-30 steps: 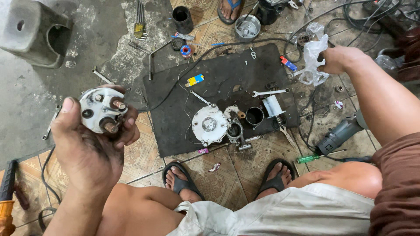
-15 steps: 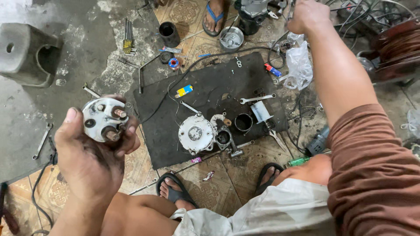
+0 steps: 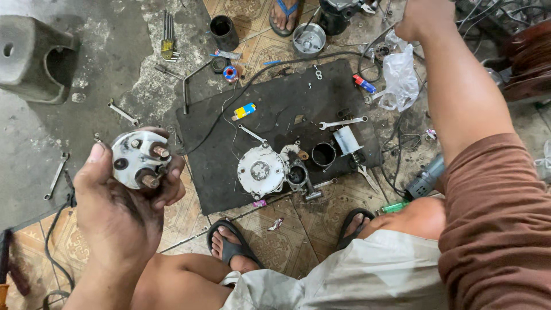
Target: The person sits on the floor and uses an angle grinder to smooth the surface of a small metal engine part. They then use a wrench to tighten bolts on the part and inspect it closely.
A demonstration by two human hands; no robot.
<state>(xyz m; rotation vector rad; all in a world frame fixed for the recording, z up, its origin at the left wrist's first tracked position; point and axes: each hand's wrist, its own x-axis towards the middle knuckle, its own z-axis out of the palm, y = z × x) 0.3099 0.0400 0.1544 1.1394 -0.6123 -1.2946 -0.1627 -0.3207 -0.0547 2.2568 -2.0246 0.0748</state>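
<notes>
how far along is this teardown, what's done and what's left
Done: the unit is apart, with its round housing and a black sleeve lying loose on the black mat. In hand: the left hand holds the round end cap; the right hand reaches past the plastic bag. Nothing looks reassembled.

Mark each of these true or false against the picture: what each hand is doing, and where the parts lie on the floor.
1. The left hand holds a round metal part with studs on its face. True.
2. The right hand rests on the black mat. False: it reaches far forward, past the mat, above a clear plastic bag.
3. A round white housing lies on the mat. True.
4. The open-ended spanner lies off the mat on bare concrete. False: it lies on the mat, near its right side.
5. The person wears sandals. True.
</notes>
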